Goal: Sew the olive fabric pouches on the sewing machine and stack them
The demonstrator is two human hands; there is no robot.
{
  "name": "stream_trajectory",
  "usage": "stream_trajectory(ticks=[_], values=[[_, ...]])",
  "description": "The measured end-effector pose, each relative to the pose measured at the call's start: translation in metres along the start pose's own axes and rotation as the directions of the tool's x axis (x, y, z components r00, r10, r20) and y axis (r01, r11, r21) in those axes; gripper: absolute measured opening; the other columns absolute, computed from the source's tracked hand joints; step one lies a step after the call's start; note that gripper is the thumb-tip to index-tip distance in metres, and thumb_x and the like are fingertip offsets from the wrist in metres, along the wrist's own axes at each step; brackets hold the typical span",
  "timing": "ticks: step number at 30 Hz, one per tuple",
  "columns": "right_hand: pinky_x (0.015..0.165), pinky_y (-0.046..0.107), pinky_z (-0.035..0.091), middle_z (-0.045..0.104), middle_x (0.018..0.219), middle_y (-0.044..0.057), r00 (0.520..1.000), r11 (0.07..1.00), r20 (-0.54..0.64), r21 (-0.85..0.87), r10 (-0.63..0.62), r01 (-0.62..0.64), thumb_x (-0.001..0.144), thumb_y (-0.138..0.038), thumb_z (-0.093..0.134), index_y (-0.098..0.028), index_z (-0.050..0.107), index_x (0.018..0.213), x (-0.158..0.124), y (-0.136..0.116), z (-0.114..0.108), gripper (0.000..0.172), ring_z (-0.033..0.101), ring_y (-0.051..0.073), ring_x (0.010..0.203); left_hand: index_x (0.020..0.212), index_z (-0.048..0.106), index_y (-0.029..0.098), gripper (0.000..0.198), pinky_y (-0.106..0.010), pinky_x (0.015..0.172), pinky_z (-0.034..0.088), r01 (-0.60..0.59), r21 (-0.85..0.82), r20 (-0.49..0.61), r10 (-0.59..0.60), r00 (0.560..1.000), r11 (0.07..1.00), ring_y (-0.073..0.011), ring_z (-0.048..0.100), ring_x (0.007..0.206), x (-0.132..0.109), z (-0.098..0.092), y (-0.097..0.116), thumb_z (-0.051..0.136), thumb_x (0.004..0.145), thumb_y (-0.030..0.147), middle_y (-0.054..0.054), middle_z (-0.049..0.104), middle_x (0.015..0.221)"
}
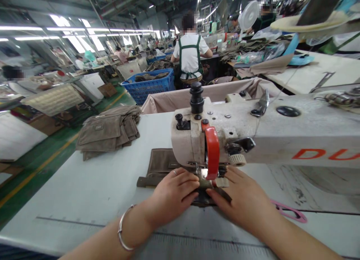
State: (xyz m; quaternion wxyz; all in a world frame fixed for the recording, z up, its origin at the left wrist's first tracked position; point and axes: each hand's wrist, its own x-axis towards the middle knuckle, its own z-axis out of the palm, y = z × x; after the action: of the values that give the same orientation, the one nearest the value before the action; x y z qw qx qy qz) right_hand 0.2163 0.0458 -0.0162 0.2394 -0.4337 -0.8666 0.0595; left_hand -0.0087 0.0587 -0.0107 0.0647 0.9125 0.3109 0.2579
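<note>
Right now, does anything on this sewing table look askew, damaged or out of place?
Nothing serious. The stack of brown pieces lies fanned and uneven, and the sewing machine has scuffed, grimy paint. The left hand and right hand rest flat on the fabric.

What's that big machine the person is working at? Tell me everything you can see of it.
It is an off-white sewing machine, metal by its look, scuffed and grimy, its long arm lying across the white table. Its side bears orange lettering. A black knob stands on the head, and a red guard curves down its front. A piece of brown fabric lies under the head; the left hand and right hand press it beside the needle area.
</note>
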Motion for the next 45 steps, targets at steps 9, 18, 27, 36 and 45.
stream_trajectory(ticks=[9,18,27,36,45], values=[[0.075,0.037,0.050,0.066,0.094,0.006,0.998,0.987,-0.002,0.149,-0.057,0.057,0.092,-0.016,0.050,-0.021,0.064,0.096,-0.003,-0.004,0.011,0.016,0.058,0.023,0.086,0.091,0.065,0.015,0.022,-0.029,0.079,0.053,-0.046,0.079,-0.049,0.050,0.998,0.996,-0.0152,0.067,0.085,0.006,0.006,0.006,0.044,0.098,0.017,-0.005,0.072,0.092],[0.077,0.037,0.051,0.068,0.096,0.008,0.993,0.996,-0.080,0.024,-0.084,0.087,0.092,-0.014,0.049,-0.018,0.067,0.096,0.005,0.003,0.018,0.018,0.060,0.023,0.086,0.090,0.067,0.016,0.016,-0.029,0.089,0.051,0.053,0.048,-0.020,-0.052,0.998,0.997,-0.0158,0.066,0.090,0.018,0.009,-0.004,0.051,0.093,0.013,-0.002,0.073,0.090],[0.071,0.037,0.052,0.068,0.087,0.009,0.997,0.996,-0.056,-0.072,-0.049,0.044,0.090,-0.015,0.049,-0.018,0.070,0.089,0.007,0.009,0.023,0.021,0.061,0.024,0.079,0.087,0.068,0.020,0.014,-0.032,0.086,0.051,0.126,0.063,-0.028,-0.125,0.992,0.990,-0.0184,0.065,0.087,0.017,0.018,-0.015,0.054,0.091,0.018,-0.001,0.071,0.083],[0.070,0.037,0.053,0.069,0.087,0.010,0.994,0.994,-0.088,-0.089,-0.072,0.064,0.089,-0.012,0.049,-0.017,0.071,0.089,0.008,0.006,0.022,0.022,0.061,0.024,0.077,0.087,0.068,0.020,0.012,-0.033,0.083,0.052,0.142,0.050,-0.047,-0.139,0.989,0.989,-0.0192,0.065,0.084,0.017,0.019,-0.014,0.057,0.089,0.019,-0.001,0.071,0.082],[0.070,0.035,0.052,0.068,0.085,0.008,0.997,0.997,-0.066,-0.080,-0.027,0.022,0.090,-0.013,0.049,-0.018,0.070,0.088,0.010,0.004,0.021,0.022,0.060,0.024,0.078,0.085,0.069,0.020,0.009,-0.034,0.084,0.053,0.172,0.039,-0.062,-0.169,0.984,0.984,-0.0194,0.066,0.085,0.017,0.020,-0.016,0.061,0.087,0.018,-0.002,0.071,0.083]])
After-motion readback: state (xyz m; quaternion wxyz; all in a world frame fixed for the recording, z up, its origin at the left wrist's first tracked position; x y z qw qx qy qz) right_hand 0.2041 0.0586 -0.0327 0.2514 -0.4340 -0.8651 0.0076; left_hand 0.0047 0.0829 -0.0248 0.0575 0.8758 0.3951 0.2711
